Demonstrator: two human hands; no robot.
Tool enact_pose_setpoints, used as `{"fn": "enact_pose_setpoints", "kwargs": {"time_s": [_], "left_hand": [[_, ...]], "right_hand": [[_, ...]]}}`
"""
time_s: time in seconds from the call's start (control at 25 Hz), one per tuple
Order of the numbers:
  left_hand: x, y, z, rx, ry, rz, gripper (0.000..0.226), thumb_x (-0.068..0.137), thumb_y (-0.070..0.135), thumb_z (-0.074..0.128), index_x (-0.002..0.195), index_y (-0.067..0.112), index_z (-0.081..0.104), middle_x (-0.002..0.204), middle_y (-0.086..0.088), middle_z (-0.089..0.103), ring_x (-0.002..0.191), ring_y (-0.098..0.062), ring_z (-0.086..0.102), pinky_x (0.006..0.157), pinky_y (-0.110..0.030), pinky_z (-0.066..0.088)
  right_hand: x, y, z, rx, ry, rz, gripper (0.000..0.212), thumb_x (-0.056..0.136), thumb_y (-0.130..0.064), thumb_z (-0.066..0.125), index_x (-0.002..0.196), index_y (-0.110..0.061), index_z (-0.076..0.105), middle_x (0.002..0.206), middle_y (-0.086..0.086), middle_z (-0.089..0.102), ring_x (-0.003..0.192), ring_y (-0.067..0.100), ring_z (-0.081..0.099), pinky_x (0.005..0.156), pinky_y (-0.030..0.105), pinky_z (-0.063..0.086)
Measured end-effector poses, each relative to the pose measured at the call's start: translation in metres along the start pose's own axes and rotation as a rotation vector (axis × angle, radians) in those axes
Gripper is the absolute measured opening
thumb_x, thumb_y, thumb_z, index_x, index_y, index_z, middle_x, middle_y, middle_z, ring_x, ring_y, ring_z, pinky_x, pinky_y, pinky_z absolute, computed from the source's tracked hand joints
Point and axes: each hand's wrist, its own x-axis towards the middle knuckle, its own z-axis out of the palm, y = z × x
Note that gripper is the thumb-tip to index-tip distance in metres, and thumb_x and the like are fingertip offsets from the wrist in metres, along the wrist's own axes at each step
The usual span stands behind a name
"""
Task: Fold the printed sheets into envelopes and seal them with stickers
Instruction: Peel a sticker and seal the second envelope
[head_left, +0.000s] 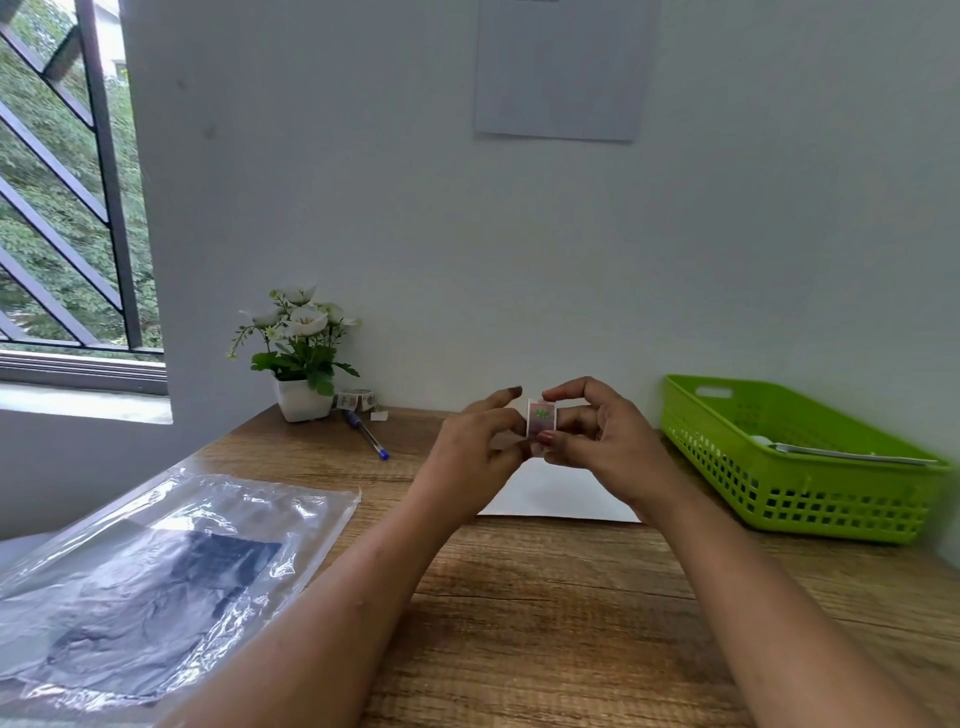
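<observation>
Both hands (540, 441) pinch sticker strip (542, 420) above folded sheet (561, 496); sealing pending, some envelopes in basket (779, 499)

- We see a potted white-flower plant (297, 353) at the wooden desk's (545, 613) far edge.
- A blue pen (368, 435) lies beside it.
- A crinkled plastic bag (156, 571) holds something dark, perhaps paper.
</observation>
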Motion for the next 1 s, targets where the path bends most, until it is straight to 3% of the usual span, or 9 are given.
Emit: {"fn": "enact_pose_setpoints", "kwargs": {"time_s": [0.16,0.24,0.36,0.56,0.8,1.0], "left_hand": [[0.001,0.003,0.005,-0.434,0.012,-0.293,0.015,0.089,0.005,0.055,0.09,-0.002,0.068,0.13,-0.001,0.06,0.103,-0.018,0.064,0.084,-0.029,0.056],[0.002,0.004,0.003,-0.612,0.019,-0.369,0.011,0.091,0.006,0.056,0.084,0.0,0.062,0.122,-0.005,0.064,0.097,-0.022,0.066,0.078,-0.029,0.058],[0.002,0.012,0.004,-0.788,-0.036,-0.406,0.007,0.091,0.013,0.06,0.092,0.006,0.06,0.107,-0.006,0.067,0.091,-0.021,0.068,0.078,-0.031,0.058],[0.003,0.016,0.008,-0.861,0.077,-0.502,0.029,0.082,0.013,0.071,0.103,0.014,0.051,0.109,-0.011,0.061,0.095,-0.025,0.068,0.079,-0.035,0.059],[0.001,0.015,0.004,-0.75,0.047,-0.493,0.03,0.082,0.008,0.071,0.1,0.021,0.05,0.097,-0.002,0.073,0.093,-0.022,0.069,0.08,-0.036,0.056],[0.001,0.02,0.001,-0.73,0.109,-0.469,0.036,0.083,0.007,0.07,0.097,0.024,0.042,0.094,-0.001,0.074,0.088,-0.018,0.069,0.06,-0.025,0.049]], "right_hand": [[-0.002,-0.002,0.001,-0.086,-0.018,-0.036,0.031,0.079,0.005,0.069,0.102,-0.013,0.057,0.089,0.007,0.075,0.086,0.018,0.071,0.073,0.028,0.057],[-0.002,-0.004,0.0,-0.136,0.01,-0.066,0.03,0.076,0.003,0.072,0.097,-0.012,0.058,0.086,0.007,0.076,0.084,0.017,0.072,0.075,0.028,0.058],[-0.004,-0.006,-0.001,-0.231,0.019,-0.082,0.03,0.074,0.001,0.075,0.095,-0.012,0.057,0.081,0.004,0.076,0.079,0.014,0.072,0.074,0.026,0.058],[-0.004,-0.005,0.004,-0.256,-0.011,-0.101,0.028,0.078,-0.002,0.072,0.096,-0.015,0.053,0.082,-0.003,0.076,0.079,0.008,0.071,0.075,0.022,0.057],[-0.004,-0.001,0.004,-0.303,0.034,-0.116,0.032,0.08,0.0,0.069,0.092,-0.025,0.053,0.084,-0.003,0.075,0.082,0.009,0.071,0.077,0.03,0.059],[-0.005,0.001,0.009,-0.409,0.117,-0.201,0.027,0.082,-0.005,0.069,0.091,-0.025,0.053,0.088,-0.003,0.075,0.085,0.004,0.071,0.081,0.03,0.058]]}}
